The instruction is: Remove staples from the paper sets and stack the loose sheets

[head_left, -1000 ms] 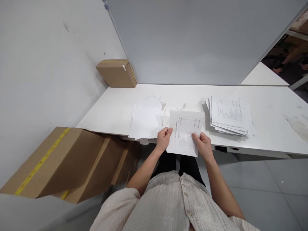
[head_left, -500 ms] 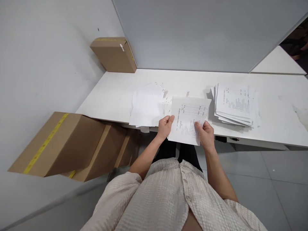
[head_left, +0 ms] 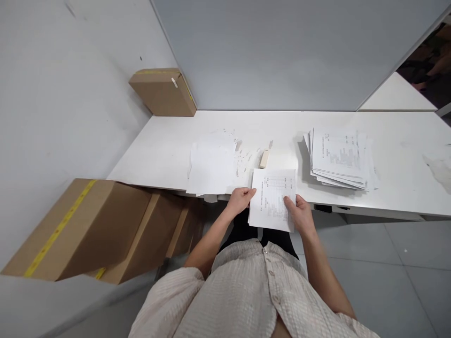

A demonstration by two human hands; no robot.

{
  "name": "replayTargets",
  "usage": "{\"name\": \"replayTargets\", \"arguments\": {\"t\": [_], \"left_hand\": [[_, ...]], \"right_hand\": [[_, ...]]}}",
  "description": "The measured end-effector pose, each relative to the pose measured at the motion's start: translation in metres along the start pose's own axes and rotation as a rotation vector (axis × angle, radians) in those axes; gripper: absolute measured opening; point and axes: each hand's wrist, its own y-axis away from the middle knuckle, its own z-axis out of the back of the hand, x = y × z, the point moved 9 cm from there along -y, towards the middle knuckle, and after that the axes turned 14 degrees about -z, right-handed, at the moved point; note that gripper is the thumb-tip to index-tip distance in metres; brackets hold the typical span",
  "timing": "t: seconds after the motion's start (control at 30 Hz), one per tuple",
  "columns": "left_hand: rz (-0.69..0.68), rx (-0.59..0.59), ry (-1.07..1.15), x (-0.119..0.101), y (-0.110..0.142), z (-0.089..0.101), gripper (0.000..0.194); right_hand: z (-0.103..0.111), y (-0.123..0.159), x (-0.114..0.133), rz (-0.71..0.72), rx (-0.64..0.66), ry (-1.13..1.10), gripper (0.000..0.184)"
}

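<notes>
White table [head_left: 169,155] set against a grey partition, cardboard boxes [head_left: 88,225] stacked at 9 o'clock below the edge

Printed sheet [head_left: 273,199] held over the near table edge at 6 o'clock, part above the top, part above the lap; left hand [head_left: 239,199] pinching the left margin, right hand [head_left: 299,213] closed on the lower right corner, thumb on the print, likely to keep the page flat and readable

Face-up stack of printed pages [head_left: 338,159] at 2 o'clock, within reach of the right hand

Blank-side pile [head_left: 211,166] at 10 o'clock, just beside the left hand

Small cream stapler-like object [head_left: 264,158] at 12 o'clock just beyond the sheet, apart from it; kind hard to tell
</notes>
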Motion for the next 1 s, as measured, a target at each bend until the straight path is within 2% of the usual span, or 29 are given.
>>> {"name": "replayTargets", "arguments": {"t": [0.07, 0.13, 0.23, 0.33, 0.4, 0.57, 0.67, 1.0], "left_hand": [[0.048, 0.051, -0.051, 0.0, -0.001, -0.001, 0.045], [0.02, 0.076, -0.168, -0.008, -0.005, 0.003, 0.047], [-0.141, -0.014, -0.404, -0.029, -0.017, 0.019, 0.046], [-0.309, -0.128, -0.53, -0.044, -0.033, 0.027, 0.032], [-0.405, -0.168, -0.528, -0.048, -0.045, 0.025, 0.027], [-0.586, -0.163, -0.528, -0.05, -0.065, 0.01, 0.041], [-0.615, -0.129, -0.579, -0.047, -0.068, 0.002, 0.044], [-0.573, -0.112, -0.723, -0.036, -0.07, -0.004, 0.052]], "right_hand": [[0.005, 0.0, 0.0, -0.004, -0.024, 0.01, 0.037], [0.008, 0.001, 0.0, -0.007, -0.044, 0.016, 0.038], [0.013, 0.0, -0.001, -0.019, -0.079, 0.012, 0.039], [0.016, -0.002, -0.004, -0.043, -0.084, 0.003, 0.037], [0.016, -0.004, -0.008, -0.069, -0.075, -0.02, 0.036], [0.014, -0.006, -0.01, -0.12, -0.063, -0.121, 0.036], [0.011, -0.007, -0.007, -0.124, -0.064, -0.148, 0.033], [0.006, -0.008, -0.006, -0.118, -0.059, -0.13, 0.035]]}}
